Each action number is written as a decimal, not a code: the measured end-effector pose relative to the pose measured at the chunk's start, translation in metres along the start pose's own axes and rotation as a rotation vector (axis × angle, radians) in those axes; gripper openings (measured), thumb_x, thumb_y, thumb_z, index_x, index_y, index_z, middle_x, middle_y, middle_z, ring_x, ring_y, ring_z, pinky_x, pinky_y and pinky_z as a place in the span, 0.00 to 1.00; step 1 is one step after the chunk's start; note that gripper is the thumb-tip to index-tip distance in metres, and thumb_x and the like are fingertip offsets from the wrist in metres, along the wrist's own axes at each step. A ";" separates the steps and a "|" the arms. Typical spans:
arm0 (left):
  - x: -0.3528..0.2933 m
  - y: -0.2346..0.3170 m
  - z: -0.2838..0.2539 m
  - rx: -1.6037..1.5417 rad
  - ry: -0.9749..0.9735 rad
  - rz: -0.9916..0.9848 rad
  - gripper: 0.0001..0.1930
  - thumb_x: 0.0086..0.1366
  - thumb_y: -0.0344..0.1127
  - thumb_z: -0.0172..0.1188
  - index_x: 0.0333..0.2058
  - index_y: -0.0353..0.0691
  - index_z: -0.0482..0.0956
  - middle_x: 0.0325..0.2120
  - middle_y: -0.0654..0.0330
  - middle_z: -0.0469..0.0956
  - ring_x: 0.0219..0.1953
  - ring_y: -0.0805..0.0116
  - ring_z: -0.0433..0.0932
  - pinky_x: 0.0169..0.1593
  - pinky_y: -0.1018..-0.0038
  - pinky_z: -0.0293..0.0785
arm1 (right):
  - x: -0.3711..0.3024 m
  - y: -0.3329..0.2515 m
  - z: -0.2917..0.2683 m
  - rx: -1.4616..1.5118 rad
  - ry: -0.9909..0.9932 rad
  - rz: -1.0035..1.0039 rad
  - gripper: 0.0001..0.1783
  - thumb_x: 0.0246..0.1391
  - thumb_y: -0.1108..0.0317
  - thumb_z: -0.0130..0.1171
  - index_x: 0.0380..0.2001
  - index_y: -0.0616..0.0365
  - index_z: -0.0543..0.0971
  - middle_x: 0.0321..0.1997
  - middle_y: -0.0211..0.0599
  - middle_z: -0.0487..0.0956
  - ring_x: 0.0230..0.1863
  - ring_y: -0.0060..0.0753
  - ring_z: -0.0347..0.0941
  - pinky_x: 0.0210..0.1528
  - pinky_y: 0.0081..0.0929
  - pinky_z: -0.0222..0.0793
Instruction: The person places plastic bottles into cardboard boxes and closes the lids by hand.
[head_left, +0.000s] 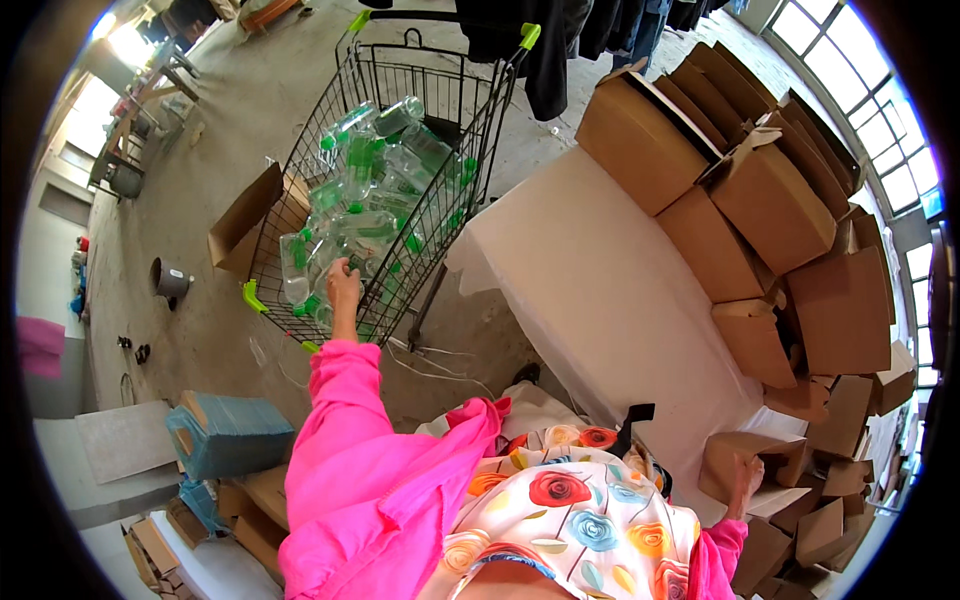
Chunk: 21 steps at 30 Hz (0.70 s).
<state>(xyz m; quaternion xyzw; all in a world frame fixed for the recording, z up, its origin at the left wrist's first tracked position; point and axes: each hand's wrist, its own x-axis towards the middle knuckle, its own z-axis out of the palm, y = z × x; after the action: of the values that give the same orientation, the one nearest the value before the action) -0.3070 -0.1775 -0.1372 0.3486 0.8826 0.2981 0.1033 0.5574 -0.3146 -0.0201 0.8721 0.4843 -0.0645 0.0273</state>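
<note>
- head view: left hand [343, 275] reaches into a wire cart [300, 175], fingers curled among clear bottles [365, 195] with green caps; whether they grip one, i cannot tell.
- right hand [745, 480] rests, fingers spread, on a brown box [735, 450] at the white table [600, 290].
- risk: loosely heaped bottles could slide or tumble when one is pulled out.

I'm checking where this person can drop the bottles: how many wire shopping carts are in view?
1. The wire cart stands on the concrete floor left of the white table, full of clear green-capped bottles; the left hand reaches into it. Others may be out of frame.
</note>
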 end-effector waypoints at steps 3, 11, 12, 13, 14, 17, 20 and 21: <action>0.023 0.000 0.023 0.054 -0.275 -0.178 0.15 0.56 0.31 0.57 0.43 0.37 0.73 0.33 0.56 0.77 0.35 0.64 0.76 0.38 0.71 0.72 | 0.001 -0.037 0.006 -0.020 0.150 -0.022 0.23 0.41 0.57 0.63 0.36 0.66 0.77 0.35 0.51 0.78 0.39 0.52 0.73 0.44 0.41 0.68; 0.075 0.060 0.085 -0.590 -0.887 -0.450 0.26 0.58 0.51 0.57 0.49 0.41 0.65 0.32 0.61 0.78 0.32 0.70 0.75 0.39 0.72 0.67 | -0.016 -0.131 -0.008 0.414 0.019 -0.027 0.19 0.40 0.63 0.63 0.34 0.67 0.77 0.30 0.45 0.79 0.33 0.38 0.75 0.37 0.32 0.68; 0.073 0.066 0.082 -0.251 -0.920 -0.228 0.27 0.60 0.58 0.45 0.47 0.42 0.72 0.33 0.58 0.78 0.34 0.66 0.73 0.43 0.71 0.66 | -0.015 -0.136 -0.012 0.462 0.013 -0.034 0.18 0.40 0.65 0.63 0.34 0.66 0.77 0.30 0.42 0.79 0.32 0.31 0.75 0.36 0.28 0.69; 0.079 0.050 0.093 -0.223 -0.967 -0.148 0.31 0.62 0.62 0.39 0.45 0.40 0.75 0.34 0.58 0.79 0.34 0.65 0.72 0.44 0.70 0.65 | -0.012 -0.130 -0.009 0.407 0.026 -0.050 0.18 0.40 0.65 0.63 0.34 0.66 0.77 0.30 0.41 0.80 0.32 0.29 0.75 0.36 0.28 0.69; 0.087 0.036 0.103 -0.186 -1.004 -0.064 0.37 0.63 0.66 0.33 0.43 0.39 0.79 0.34 0.57 0.79 0.34 0.64 0.71 0.45 0.70 0.65 | -0.006 -0.123 0.004 0.361 0.029 -0.063 0.17 0.40 0.65 0.63 0.34 0.65 0.78 0.30 0.39 0.80 0.32 0.28 0.75 0.35 0.27 0.69; 0.104 -0.001 0.137 -0.525 -1.087 -0.310 0.38 0.62 0.66 0.37 0.41 0.33 0.79 0.33 0.59 0.79 0.31 0.69 0.70 0.42 0.71 0.66 | -0.004 -0.119 0.014 0.369 0.034 -0.112 0.17 0.41 0.64 0.63 0.33 0.65 0.78 0.29 0.40 0.80 0.32 0.30 0.76 0.35 0.28 0.69; 0.090 0.029 0.120 -0.693 -1.010 -0.474 0.35 0.62 0.63 0.43 0.40 0.31 0.78 0.27 0.61 0.78 0.25 0.73 0.69 0.33 0.74 0.67 | -0.013 -0.131 0.002 0.349 0.016 -0.080 0.19 0.40 0.62 0.63 0.33 0.66 0.77 0.30 0.46 0.79 0.33 0.39 0.76 0.36 0.32 0.69; 0.095 0.023 0.119 -0.654 -0.993 -0.446 0.31 0.63 0.60 0.43 0.44 0.35 0.76 0.27 0.60 0.78 0.24 0.73 0.71 0.31 0.74 0.67 | -0.011 -0.139 -0.004 0.329 0.000 -0.069 0.19 0.40 0.61 0.63 0.33 0.66 0.77 0.30 0.49 0.78 0.34 0.43 0.76 0.36 0.33 0.69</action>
<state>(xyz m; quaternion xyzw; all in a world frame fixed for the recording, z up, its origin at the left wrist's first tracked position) -0.3179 -0.0462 -0.2161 0.2034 0.6443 0.3264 0.6610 0.4340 -0.2504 -0.0129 0.8478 0.4967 -0.1435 -0.1180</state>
